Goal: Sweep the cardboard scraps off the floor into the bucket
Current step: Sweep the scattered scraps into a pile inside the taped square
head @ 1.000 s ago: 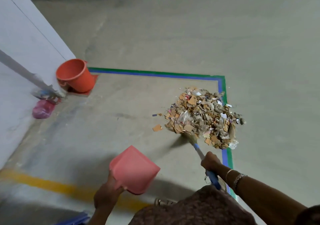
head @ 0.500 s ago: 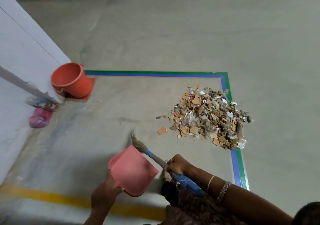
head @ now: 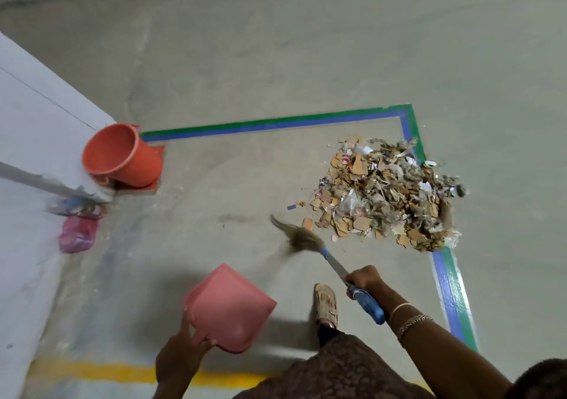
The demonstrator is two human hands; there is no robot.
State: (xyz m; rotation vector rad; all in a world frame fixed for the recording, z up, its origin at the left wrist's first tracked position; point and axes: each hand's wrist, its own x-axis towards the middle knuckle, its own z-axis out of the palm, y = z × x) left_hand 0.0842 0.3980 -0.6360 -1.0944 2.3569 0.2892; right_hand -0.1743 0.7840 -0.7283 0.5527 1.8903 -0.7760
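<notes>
Gripping dustpan (head: 230, 309) and broom (head: 334, 263) beside heaped scraps (head: 389, 193).
Nearest, clasping dustpan's edge in left grip (head: 181, 358), above the floor (head: 276, 61); holding broom handle in curled right grip (head: 363, 277), bristles down just beside the scraps in the taped corner; farther left, by the wall (head: 30, 122), well apart: orange bucket (head: 122, 153).

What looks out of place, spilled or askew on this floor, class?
The cardboard scrap pile spills across the green and blue floor tape at its corner, and a few stray scraps lie apart on its left, near the broom head.
</notes>
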